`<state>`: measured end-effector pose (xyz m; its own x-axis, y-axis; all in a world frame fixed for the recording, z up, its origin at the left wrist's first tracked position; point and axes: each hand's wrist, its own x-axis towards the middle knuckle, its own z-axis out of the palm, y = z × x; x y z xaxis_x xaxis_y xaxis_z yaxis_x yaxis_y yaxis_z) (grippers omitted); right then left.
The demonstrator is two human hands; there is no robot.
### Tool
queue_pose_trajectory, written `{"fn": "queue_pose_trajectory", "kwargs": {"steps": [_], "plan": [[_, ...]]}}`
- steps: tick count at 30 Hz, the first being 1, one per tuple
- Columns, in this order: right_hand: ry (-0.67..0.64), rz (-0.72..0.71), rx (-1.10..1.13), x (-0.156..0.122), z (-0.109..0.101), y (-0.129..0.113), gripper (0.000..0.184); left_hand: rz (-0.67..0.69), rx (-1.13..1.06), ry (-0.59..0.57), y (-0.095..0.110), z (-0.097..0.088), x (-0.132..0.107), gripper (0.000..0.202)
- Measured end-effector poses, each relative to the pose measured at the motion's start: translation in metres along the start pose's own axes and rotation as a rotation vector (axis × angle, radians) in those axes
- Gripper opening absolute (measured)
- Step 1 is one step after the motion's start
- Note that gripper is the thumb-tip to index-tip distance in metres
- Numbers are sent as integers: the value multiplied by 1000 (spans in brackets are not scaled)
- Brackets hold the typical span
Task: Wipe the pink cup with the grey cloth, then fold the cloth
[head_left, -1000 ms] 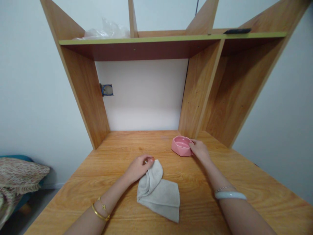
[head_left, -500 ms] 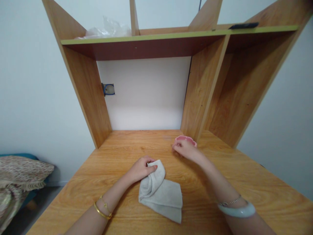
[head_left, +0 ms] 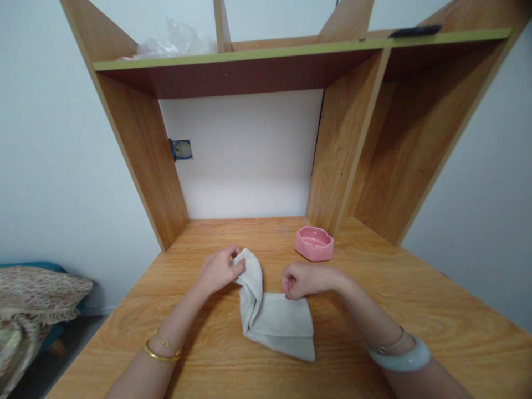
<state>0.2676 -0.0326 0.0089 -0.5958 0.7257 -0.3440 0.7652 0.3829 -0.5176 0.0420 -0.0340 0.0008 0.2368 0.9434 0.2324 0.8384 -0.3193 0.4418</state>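
Observation:
A folded grey cloth (head_left: pixel 274 321) lies on the wooden desk (head_left: pixel 415 299) in front of me. My left hand (head_left: pixel 218 270) pinches the cloth's upper left corner and lifts it a little off the desk. My right hand (head_left: pixel 301 279) is curled at the cloth's upper right edge, fingers closed on the fabric there. A pink ashtray-like dish (head_left: pixel 314 243) stands alone behind my right hand, near the upright panel.
The desk has a wooden hutch with upright panels (head_left: pixel 332 149) and a shelf (head_left: pixel 249 55) above. A plastic bag (head_left: pixel 170 44) and a dark flat object (head_left: pixel 411 31) lie on the shelf. A patterned blanket (head_left: pixel 29 299) is at the lower left.
My right hand let go of the pink dish and came back to the cloth's right edge. My left hand raised the cloth's corner up and away from me.

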Motion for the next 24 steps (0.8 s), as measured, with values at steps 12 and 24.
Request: {"fn": "queue_pose_trajectory", "kwargs": {"steps": [12,24], "plan": [[263,233,-69,-15,-19,22,14,-267,412,44,-12,-23,3,28],[80,273,-64,-20,-22,25,9,-328,508,39,-25,-14,2,31]]}}
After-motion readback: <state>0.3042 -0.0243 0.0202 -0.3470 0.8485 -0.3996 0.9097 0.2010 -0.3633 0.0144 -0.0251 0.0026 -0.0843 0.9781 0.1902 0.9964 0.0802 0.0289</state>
